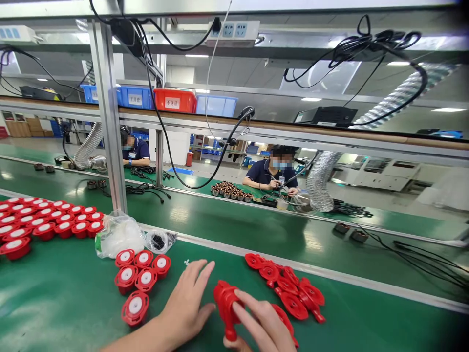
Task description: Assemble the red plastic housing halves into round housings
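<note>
My right hand grips a red plastic housing low in the middle, just above the green mat. My left hand lies flat on the mat with fingers stretched out, holding nothing, just left of the housing. Red caps with white centres sit in a small cluster to the left of my left hand. A heap of red housings lies to the right of my right hand.
Rows of red caps fill the far left, beside clear plastic bags. A metal post rises behind them. Across the green belt two people sit by copper-wound parts. Black cables trail at right.
</note>
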`<state>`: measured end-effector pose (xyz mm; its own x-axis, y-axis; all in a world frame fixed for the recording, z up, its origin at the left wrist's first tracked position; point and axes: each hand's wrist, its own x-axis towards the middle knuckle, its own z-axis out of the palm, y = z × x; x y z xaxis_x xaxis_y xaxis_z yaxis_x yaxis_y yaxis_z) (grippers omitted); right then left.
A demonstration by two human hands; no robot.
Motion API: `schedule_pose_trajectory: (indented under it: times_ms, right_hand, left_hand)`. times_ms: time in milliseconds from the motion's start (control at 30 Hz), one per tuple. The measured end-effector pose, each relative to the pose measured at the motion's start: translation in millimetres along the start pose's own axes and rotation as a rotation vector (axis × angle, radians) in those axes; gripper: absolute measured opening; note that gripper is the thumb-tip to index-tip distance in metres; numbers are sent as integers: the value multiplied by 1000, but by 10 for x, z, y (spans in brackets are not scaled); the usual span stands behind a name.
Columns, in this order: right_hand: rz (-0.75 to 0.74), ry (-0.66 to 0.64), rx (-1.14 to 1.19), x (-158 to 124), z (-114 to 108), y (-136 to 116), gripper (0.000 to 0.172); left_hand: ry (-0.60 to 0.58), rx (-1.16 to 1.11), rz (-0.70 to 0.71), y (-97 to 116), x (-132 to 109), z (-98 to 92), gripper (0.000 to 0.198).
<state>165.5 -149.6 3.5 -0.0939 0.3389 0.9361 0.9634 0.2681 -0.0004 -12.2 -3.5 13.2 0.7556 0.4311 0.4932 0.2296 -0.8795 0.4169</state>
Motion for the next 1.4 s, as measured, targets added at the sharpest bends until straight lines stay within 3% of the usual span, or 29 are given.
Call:
schedule_pose_trajectory:
  times_ms: [100, 167, 267, 333, 433, 533, 600, 667, 767, 833, 900, 967, 1100, 1167, 1233, 1400]
  right_hand:
    - [21, -130, 92, 42, -38, 105, 60]
    - [-33, -290, 176, 136, -73, 114, 61]
    - [-125, -619, 315, 321, -102, 46, 49]
    - [-101, -718, 313, 402, -113, 17, 52]
    - [177, -720, -29, 380, -160, 100, 57]
    - [557, -827, -519, 241, -248, 298, 41]
    - [714, -965, -623, 157, -284, 414, 36]
    - [777, -1049, -586, 112, -271, 465, 29]
    - [743, -1030, -468, 104, -180, 415, 25]
    - [698, -957, -334, 111, -116, 346, 35]
    - [692, -897, -198, 112, -73, 294, 51]
    - [718, -875, -112, 107, -54, 278, 55]
    - [783, -865, -22, 92, -30, 319, 32]
    - [806, -792, 50, 87, 2, 345, 32]
    - [914, -712, 201, 87, 54, 364, 38]
    - [1457, -547, 856, 133, 193, 359, 56]
  left_hand:
    - [-65, 323, -198, -14, 23, -84, 97]
    - [-71, 539, -312, -9, 38, -170, 95]
    - [-123, 776, -419, 5, 33, -298, 80]
    - [-178, 872, -438, 12, 7, -344, 70]
    - [-204, 912, -393, 14, -61, -304, 67]
    - [-203, 793, -265, -14, -128, -153, 73]
    - [-225, 627, -135, -48, -142, -44, 80]
    - [-250, 420, 9, -75, -127, 30, 82]
    - [-240, 118, 163, -69, -84, 64, 79]
    - [-211, -50, 153, -43, -67, 64, 78]
    - [-169, -177, 49, -25, -64, 71, 79]
    - [-140, -278, -94, -31, -62, 92, 79]
    - [-162, -422, -323, -80, -24, 134, 78]
    - [-171, -531, -377, -83, 10, 129, 71]
    - [-190, -751, -394, -62, 41, 111, 67]
    - [-211, -1338, -537, 3, 79, 117, 83]
